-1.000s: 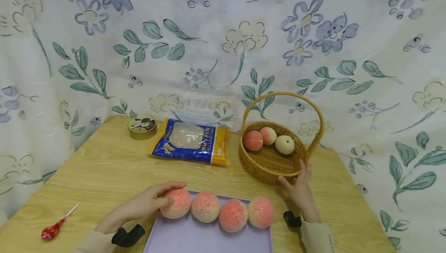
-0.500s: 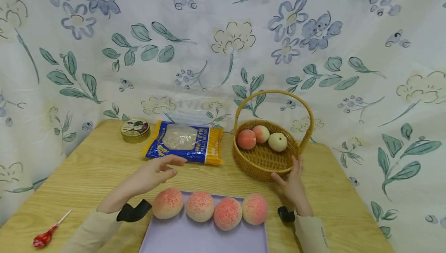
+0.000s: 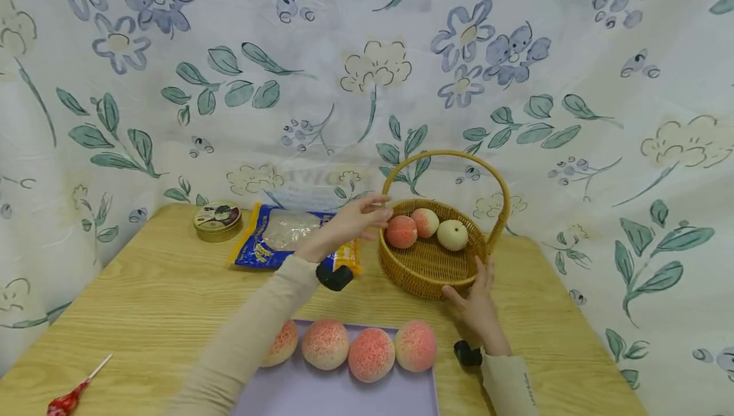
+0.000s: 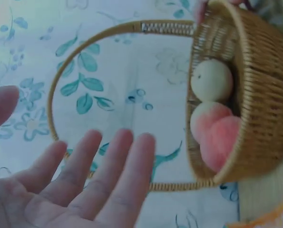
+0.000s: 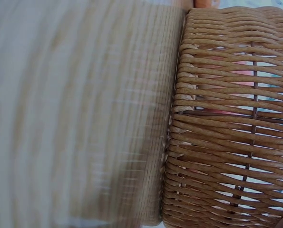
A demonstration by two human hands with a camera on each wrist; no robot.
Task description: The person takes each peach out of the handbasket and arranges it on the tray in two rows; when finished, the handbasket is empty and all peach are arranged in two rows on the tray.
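Note:
My left hand (image 3: pixel 361 217) hovers at the left rim of a wicker basket (image 3: pixel 410 279) with a tall hoop handle, its fingers extended and holding nothing. In the left wrist view, the fingers (image 4: pixel 117 175) are spread, with the basket beyond them. Inside the basket lie two pink peaches (image 3: pixel 401 232) and a pale cream fruit (image 3: pixel 452 235) with a dark spot. My right hand (image 3: pixel 480 311) touches the basket's front right side, thumb and fingers spread along the rim. The right wrist view shows the woven wall (image 5: pixel 227 128) up close.
Several large pink-and-cream peach-like balls (image 3: pixel 371 355) line the far edge of a lilac tray (image 3: pixel 344 397); my left sleeve partly covers one. Behind are a blue-and-yellow pasta bag (image 3: pixel 287 231) and a round tin (image 3: pixel 217 221). A red lollipop (image 3: pixel 69 400) lies front left.
My left hand has let go of the leftmost ball on the tray, risen, and moved right across the pasta bag to the basket. The right hand has stayed at the basket.

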